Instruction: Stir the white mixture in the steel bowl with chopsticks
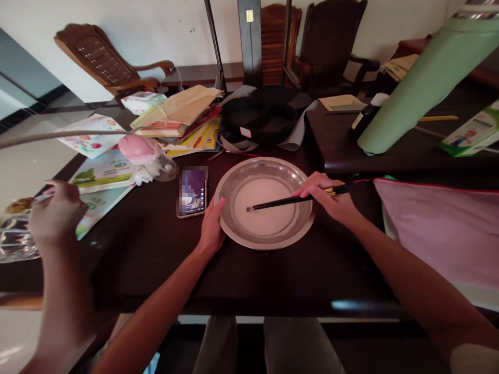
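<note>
A wide metal basin (pixel 266 242) sits on the dark table in front of me, with a milky, pale liquid (pixel 265 221) covering its bottom. My left hand (pixel 212 226) grips the basin's left rim, thumb on top. My right hand (pixel 326 198) is closed around black chopsticks (pixel 278 201) with gold bands near the back end. They slant down leftward over the basin, and their tips meet the liquid near its middle. A lit phone (pixel 193 192) lies just left of the basin, its screen partly blurred.
Another person's hand (pixel 58 210) is at the left, beside a clear glass dish (pixel 17 239). A pink-lidded jar (pixel 140 150), stacked books (pixel 183 119) and a black round bag (pixel 259 117) stand behind. On the right are a green flask (pixel 424 88) and a pink zipped pouch (pixel 440 234).
</note>
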Tool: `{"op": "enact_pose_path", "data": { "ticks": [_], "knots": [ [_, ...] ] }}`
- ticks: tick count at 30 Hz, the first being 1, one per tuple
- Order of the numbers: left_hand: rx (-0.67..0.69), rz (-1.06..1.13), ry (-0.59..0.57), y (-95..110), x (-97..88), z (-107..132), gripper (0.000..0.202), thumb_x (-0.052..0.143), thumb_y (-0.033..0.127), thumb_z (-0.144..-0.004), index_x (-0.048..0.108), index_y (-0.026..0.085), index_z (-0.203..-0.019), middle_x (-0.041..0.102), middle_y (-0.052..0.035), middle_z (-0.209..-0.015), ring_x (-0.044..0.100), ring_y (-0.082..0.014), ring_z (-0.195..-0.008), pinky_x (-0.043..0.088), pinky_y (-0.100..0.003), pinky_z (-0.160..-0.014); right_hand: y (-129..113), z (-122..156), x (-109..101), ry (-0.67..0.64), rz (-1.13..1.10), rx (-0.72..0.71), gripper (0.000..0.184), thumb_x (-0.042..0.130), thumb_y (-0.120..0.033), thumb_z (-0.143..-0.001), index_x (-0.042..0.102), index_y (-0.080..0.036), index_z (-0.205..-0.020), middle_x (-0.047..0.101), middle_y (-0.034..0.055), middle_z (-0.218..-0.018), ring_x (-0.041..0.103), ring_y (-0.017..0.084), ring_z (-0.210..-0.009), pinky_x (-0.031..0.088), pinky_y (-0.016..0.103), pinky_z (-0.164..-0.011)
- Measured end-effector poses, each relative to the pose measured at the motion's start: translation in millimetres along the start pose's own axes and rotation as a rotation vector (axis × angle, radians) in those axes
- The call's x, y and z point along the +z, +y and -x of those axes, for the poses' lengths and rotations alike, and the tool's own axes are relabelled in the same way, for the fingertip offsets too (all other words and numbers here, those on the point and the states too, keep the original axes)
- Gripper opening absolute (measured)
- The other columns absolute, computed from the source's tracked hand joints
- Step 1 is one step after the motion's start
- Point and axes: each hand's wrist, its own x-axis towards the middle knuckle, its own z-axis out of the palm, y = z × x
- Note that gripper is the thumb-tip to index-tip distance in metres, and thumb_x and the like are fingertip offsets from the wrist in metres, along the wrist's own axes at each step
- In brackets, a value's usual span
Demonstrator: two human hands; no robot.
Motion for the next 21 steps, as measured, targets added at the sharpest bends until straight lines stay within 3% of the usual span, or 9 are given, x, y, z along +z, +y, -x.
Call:
{"op": "enact_pose_path", "data": {
  "ticks": [2, 4, 6, 8, 15, 18, 21],
  "knots": [
    [0.01, -0.013, 0.003, 0, -0.1, 0, 0.034, 0.07, 0.037, -0.072, 0.069, 0.02, -0.102, 0.073, -0.0058, -0.106, 0.064, -0.0282, -0.108, 0.053, -0.036, -0.088, 0, 0, 0, 0.017, 0.06, -0.001, 0.026, 0.053, -0.038, -0.093, 0.07, -0.028, -0.076, 0.074, -0.0006, -0.075, 0.064, 0.02, -0.077, 0.045, 0.042, -0.078],
    [0.011, -0.019, 0.006, -1, -0.4, 0, 0.034, 0.07, 0.038, -0.072, 0.069, 0.02, -0.102, 0.073, -0.006, -0.105, 0.064, -0.0283, -0.108, 0.053, -0.036, -0.088, 3, -1, -5, 0.135, 0.062, 0.009, 0.029, 0.053, -0.039, -0.093, 0.069, -0.028, -0.071, 0.072, -0.0002, -0.069, 0.064, 0.02, -0.074, 0.046, 0.042, -0.076],
    [0.002, -0.014, 0.004, -1, -0.8, 0, 0.035, 0.07, 0.038, -0.072, 0.069, 0.02, -0.102, 0.073, -0.006, -0.105, 0.064, -0.0283, -0.107, 0.054, -0.036, -0.087, 5, -2, -9, 0.262, -0.01, 0.018, 0.036, 0.051, -0.041, -0.094, 0.066, -0.028, -0.063, 0.069, 0.0008, -0.062, 0.065, 0.021, -0.069, 0.046, 0.041, -0.071],
    [-0.004, -0.01, 0.001, -2, -1.0, 0, 0.035, 0.071, 0.039, -0.072, 0.069, 0.02, -0.103, 0.073, -0.0057, -0.106, 0.065, -0.0282, -0.106, 0.054, -0.036, -0.087, 7, -1, -11, 0.3, -0.09, 0.021, 0.041, 0.049, -0.044, -0.094, 0.063, -0.028, -0.058, 0.066, 0.0011, -0.056, 0.064, 0.021, -0.064, 0.047, 0.04, -0.067],
    [0.003, 0.013, -0.001, -2, -1.7, -1, 0.036, 0.072, 0.037, -0.071, 0.069, 0.02, -0.103, 0.073, -0.0058, -0.107, 0.065, -0.0273, -0.106, 0.053, -0.036, -0.088, 2, 0, 1, -0.017, 0.031, -0.024, 0.025, 0.053, -0.036, -0.093, 0.07, -0.028, -0.076, 0.075, 0.0001, -0.075, 0.064, 0.02, -0.076, 0.046, 0.041, -0.077],
    [0.0, 0.021, 0.0, -2, -2.3, -1, 0.034, 0.072, 0.037, -0.071, 0.069, 0.021, -0.101, 0.073, -0.0058, -0.109, 0.064, -0.0271, -0.108, 0.052, -0.035, -0.09, 3, -1, -4, 0.095, 0.098, -0.009, 0.026, 0.054, -0.036, -0.093, 0.07, -0.028, -0.074, 0.074, -0.0003, -0.074, 0.064, 0.02, -0.076, 0.045, 0.042, -0.077],
    [-0.002, 0.007, -0.003, -2, -2.6, -1, 0.035, 0.071, 0.038, -0.072, 0.069, 0.021, -0.103, 0.072, -0.0061, -0.111, 0.064, -0.0274, -0.109, 0.052, -0.036, -0.09, 6, -2, -12, 0.282, 0.011, 0.014, 0.037, 0.05, -0.038, -0.095, 0.067, -0.027, -0.064, 0.069, 0.0001, -0.062, 0.064, 0.02, -0.067, 0.047, 0.041, -0.071]
  ]
}}
